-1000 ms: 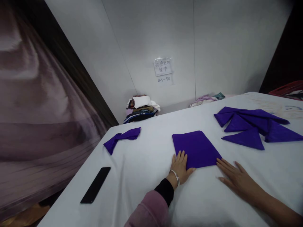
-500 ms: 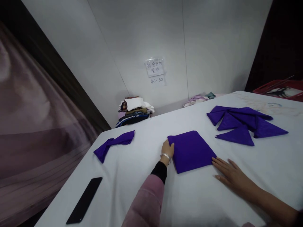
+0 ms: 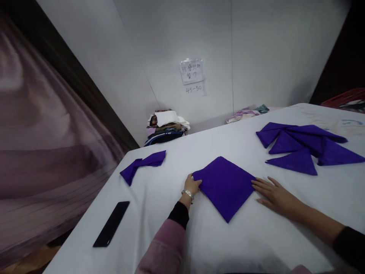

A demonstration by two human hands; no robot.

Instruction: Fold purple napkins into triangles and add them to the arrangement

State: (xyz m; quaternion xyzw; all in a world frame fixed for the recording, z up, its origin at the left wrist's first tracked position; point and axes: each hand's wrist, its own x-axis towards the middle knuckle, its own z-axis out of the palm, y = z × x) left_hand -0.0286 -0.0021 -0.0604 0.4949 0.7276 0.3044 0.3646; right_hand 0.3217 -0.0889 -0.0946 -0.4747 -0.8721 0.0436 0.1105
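A purple cloth napkin (image 3: 225, 186), folded into a flat square, lies on the white tablecloth with one corner toward me. My left hand (image 3: 193, 185) pinches its left corner, thumb on top and the other fingers partly hidden. At the opposite corner, my right hand (image 3: 275, 196) lies flat with fingers stretched out, its fingertips touching the cloth. Several folded purple napkins (image 3: 303, 142) with pointed ends rest in an overlapping group at the right. A twisted purple cloth piece (image 3: 142, 163) lies at the left.
A black phone-like slab (image 3: 111, 224) lies at the table's left side. Stacked folded clothes (image 3: 165, 127) stand by the wall, with more cloth (image 3: 245, 113) farther right. A paper sign (image 3: 192, 72) hangs on the wall. A red basket (image 3: 343, 98) sits at the far right.
The square napkin has turned so that a corner now points toward me. My left hand has moved left and nearer with its corner; my right fingertips stay at the right corner. The view has shifted slightly.
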